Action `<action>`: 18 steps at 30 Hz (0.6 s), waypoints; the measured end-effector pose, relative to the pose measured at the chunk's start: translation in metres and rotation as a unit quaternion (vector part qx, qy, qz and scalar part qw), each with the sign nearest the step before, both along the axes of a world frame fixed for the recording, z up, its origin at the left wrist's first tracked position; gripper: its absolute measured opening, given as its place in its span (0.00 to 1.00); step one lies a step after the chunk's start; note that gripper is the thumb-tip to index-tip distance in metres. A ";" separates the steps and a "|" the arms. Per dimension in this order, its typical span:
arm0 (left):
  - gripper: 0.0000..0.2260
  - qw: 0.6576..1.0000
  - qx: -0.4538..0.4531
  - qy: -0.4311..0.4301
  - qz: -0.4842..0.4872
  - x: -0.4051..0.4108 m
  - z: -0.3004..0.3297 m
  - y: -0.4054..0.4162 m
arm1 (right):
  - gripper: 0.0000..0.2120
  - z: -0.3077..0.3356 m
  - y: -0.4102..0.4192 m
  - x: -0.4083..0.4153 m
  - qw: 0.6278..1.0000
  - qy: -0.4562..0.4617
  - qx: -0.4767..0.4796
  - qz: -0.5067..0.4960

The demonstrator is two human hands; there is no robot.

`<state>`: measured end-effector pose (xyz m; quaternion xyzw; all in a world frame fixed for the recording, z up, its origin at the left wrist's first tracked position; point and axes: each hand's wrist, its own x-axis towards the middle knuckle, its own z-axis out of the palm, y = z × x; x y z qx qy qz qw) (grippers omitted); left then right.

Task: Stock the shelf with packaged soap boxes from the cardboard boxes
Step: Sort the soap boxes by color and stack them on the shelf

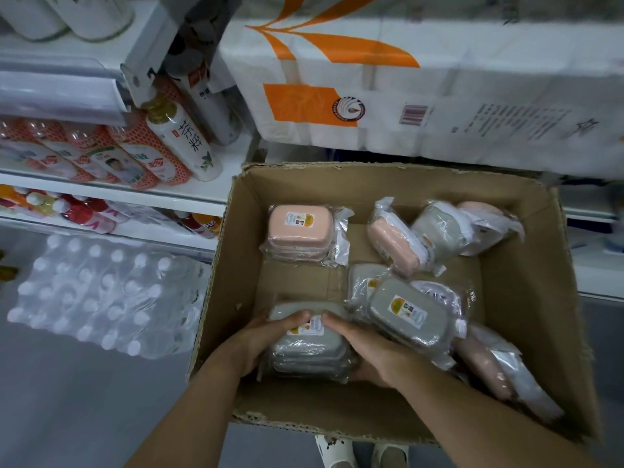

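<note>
Soap boxes (309, 352) between both hands (270, 342).

Inside the cardboard box (526, 298), bare floor is left at the centre, between the pink pack (300, 231) at 11 o'clock and the grey stack (310, 352) at 6 o'clock. The 3 o'clock side is crowded by loose wrapped packs (405, 309). Upward passage at 12 o'clock is blocked by the tissue bale (405, 89). At 9 o'clock the way is narrowed by the bottled water pack (101, 295) and the shelf (111, 194).
</note>
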<state>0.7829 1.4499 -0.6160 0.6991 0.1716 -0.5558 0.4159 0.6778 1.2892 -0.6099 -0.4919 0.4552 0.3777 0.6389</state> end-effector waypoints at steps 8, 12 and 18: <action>0.61 0.998 -0.048 0.002 0.039 -0.014 0.018 -0.003 | 0.55 0.014 -0.005 -0.019 0.999 -0.050 -0.009 -0.001; 0.55 0.996 -0.081 -0.046 -0.007 -0.016 0.044 -0.015 | 0.49 0.029 -0.021 -0.031 0.994 -0.106 -0.014 -0.027; 0.44 0.970 -0.222 -0.094 0.006 -0.018 0.102 -0.055 | 0.44 0.079 -0.064 -0.029 0.975 -0.211 -0.041 -0.062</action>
